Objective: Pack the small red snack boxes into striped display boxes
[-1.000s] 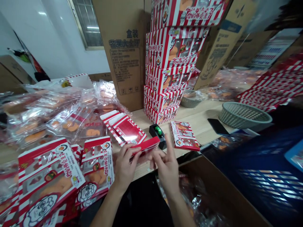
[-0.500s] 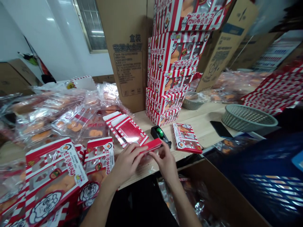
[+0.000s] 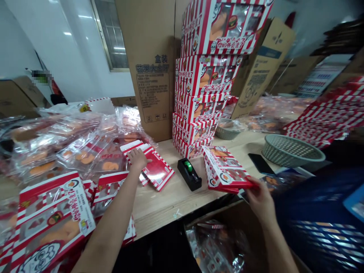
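Note:
My left hand [image 3: 137, 159] rests with its fingers on the near end of a flat, red-and-white striped carton blank [image 3: 157, 167]. It lies on the wooden table [image 3: 163, 201] and holds nothing that I can see. My right hand [image 3: 258, 199] grips the edge of a red-and-white windowed carton [image 3: 226, 170] and tilts it up off the table. A black tape dispenser [image 3: 189, 173] with a green roll stands between my hands. The small red piece from earlier is not visible.
A tall stack of striped cartons [image 3: 199, 94] stands behind the dispenser. Clear bags of orange food [image 3: 85, 149] cover the left, with more cartons [image 3: 54, 216] in front. A grey basket [image 3: 292, 151] and black phone [image 3: 260, 163] lie right. Below are an open cardboard box [image 3: 218, 242] and blue crate [image 3: 321, 227].
My hands have parted, and the small red piece between them is out of sight. My left hand moved forward onto the flat blank. My right hand moved right and lifted the carton.

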### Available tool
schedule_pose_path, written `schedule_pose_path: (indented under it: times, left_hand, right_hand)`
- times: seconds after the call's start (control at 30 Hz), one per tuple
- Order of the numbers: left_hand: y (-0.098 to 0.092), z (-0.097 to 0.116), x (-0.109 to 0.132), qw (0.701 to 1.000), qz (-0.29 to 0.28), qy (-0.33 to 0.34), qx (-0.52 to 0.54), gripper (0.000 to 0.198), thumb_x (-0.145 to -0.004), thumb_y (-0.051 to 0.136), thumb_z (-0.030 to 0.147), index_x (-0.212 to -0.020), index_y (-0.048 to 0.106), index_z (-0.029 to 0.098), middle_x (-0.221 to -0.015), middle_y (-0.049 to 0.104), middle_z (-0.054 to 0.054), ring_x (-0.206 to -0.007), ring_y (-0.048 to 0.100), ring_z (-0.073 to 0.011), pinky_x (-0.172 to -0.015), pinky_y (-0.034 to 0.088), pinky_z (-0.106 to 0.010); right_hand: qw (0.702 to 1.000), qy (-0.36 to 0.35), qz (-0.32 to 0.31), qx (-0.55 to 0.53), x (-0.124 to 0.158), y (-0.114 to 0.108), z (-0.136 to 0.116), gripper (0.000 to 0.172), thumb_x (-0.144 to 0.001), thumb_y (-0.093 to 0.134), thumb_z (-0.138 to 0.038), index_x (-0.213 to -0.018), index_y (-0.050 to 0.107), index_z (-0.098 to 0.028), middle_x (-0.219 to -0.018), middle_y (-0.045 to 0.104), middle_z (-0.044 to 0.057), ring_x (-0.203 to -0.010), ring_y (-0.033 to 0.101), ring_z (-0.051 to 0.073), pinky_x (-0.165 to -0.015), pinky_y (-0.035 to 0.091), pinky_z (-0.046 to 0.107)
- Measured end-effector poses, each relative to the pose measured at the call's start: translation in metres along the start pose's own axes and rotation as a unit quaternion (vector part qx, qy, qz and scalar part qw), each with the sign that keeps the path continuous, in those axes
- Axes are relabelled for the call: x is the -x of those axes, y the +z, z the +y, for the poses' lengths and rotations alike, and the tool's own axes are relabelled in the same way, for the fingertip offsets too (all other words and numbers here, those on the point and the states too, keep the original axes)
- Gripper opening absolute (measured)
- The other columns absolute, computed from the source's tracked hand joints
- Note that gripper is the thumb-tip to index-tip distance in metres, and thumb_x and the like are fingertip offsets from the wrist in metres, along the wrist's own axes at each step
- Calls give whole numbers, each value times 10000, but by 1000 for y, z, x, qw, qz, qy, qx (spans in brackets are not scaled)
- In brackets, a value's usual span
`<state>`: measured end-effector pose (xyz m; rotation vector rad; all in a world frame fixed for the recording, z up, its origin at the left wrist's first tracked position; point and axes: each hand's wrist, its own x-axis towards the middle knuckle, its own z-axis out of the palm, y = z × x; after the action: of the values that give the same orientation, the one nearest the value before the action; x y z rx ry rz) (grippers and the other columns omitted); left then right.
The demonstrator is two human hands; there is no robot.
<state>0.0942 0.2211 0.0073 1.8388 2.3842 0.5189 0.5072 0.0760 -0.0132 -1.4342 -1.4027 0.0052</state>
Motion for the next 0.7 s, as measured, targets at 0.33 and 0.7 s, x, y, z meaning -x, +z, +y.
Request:
schedule_pose_path:
  times: [0.33, 0.7]
  left_hand:
    - [-32, 0, 7, 995, 25, 79, -57, 286, -823, 473, 277, -977, 600, 72, -1043, 575, -219, -1011, 500, -346, -833, 317, -436]
    - [-54, -6, 134, 898, 167, 405, -41, 195, -869, 406, 164, -860, 600, 151, -714, 583, -52, -689, 496, -208, -695, 357, -344]
  right_hand:
    - [986, 8, -29, 161, 9, 25, 27, 302, -688, 417, -161, -931, 596, -154, -1184, 500, 166, -1139, 450, 299, -957, 353, 503]
    - [925, -79, -194, -318, 50, 144, -152, 321, -869, 477, -230, -1190, 469, -233, -1276, 461, 98, -1194, 427, 207, -1015, 338, 413]
